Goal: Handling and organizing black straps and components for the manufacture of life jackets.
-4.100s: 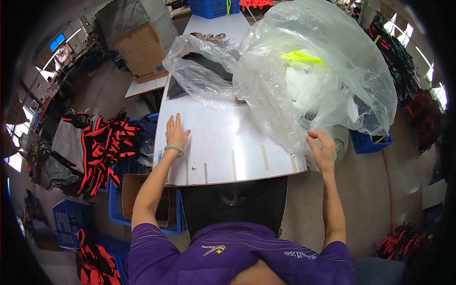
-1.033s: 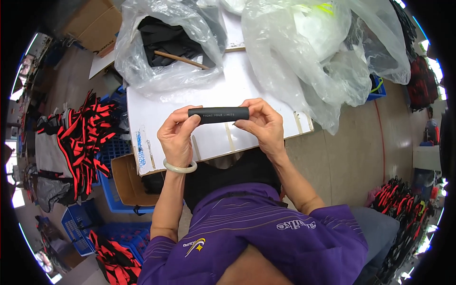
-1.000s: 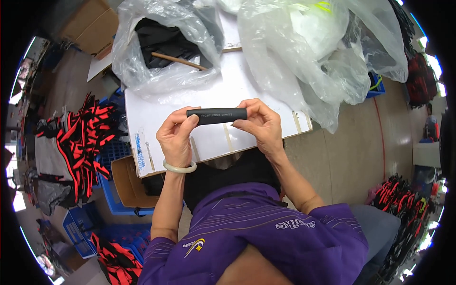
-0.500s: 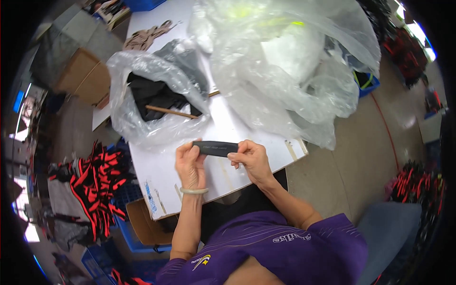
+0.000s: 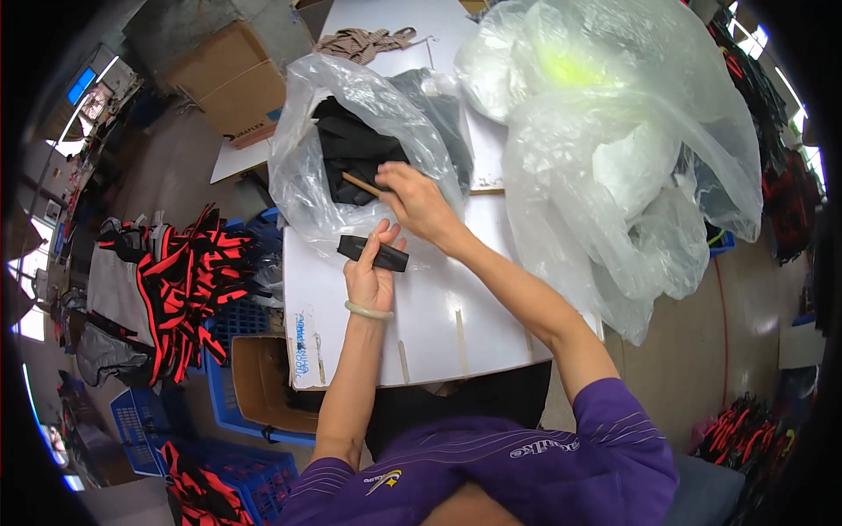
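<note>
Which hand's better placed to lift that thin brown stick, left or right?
Right, I'd judge: the right hand is at one end of the stick, though whether it grips is unclear. The left hand is farther off, holding a black piece.

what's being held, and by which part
Left hand: the black strip, near its middle. Right hand: at the stick's near end; whether it grips can't be told.

Near the white counter's (image 5: 430, 329) left edge, the left hand (image 5: 373, 276) held a flat black strip (image 5: 391, 258) beside the right hand (image 5: 419, 203).
</note>
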Action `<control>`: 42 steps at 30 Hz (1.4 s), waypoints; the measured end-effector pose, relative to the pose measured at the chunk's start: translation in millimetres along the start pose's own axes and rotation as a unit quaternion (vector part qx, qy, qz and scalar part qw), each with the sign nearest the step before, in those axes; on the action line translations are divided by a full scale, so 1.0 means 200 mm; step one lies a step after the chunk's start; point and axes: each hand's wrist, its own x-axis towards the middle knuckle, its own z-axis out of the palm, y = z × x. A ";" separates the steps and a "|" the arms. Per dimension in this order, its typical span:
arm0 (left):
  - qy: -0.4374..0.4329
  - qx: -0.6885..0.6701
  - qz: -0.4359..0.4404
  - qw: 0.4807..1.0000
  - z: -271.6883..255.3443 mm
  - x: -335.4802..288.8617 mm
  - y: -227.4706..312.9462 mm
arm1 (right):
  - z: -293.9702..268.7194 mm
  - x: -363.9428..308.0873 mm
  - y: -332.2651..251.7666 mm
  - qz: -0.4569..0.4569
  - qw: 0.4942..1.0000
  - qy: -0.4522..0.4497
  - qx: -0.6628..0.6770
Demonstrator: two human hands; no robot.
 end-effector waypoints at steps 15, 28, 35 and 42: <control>-0.007 0.008 -0.058 0.998 -0.13 0.12 0.10 | 0.07 -0.10 0.12 -0.033 0.984 -0.075 -0.159; 0.029 0.061 -0.023 0.997 -0.13 0.13 0.01 | 0.04 0.02 0.09 0.014 0.990 0.075 -0.120; 0.109 0.096 0.046 0.988 -0.12 0.08 0.18 | 0.12 0.12 0.18 0.129 0.938 -0.014 -0.321; 0.090 0.192 -0.016 0.977 0.07 0.43 0.21 | 0.09 0.02 0.12 0.130 0.962 -0.031 -0.237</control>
